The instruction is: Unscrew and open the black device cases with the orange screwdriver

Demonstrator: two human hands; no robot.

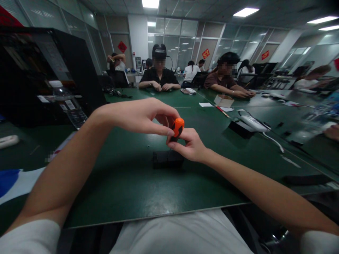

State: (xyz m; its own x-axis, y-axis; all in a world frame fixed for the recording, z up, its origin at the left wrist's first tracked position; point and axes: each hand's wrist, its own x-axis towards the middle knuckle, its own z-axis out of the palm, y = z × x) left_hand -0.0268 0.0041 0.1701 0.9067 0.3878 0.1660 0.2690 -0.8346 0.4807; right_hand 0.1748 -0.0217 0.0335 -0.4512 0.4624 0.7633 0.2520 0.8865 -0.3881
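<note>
Fingers of the bare left hand (137, 117) and right hand (192, 145) pinch the orange-and-black plastic-handled screwdriver (178, 126) over the black rectangular block (168, 161) on the green bench (127, 188); likely light, stiff, best gripped by its handle.

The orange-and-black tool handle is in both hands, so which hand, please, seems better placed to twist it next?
Probably the left hand: it holds the orange-and-black tool handle higher up, while the right hand grips lower, nearer the black rectangular block.
</note>
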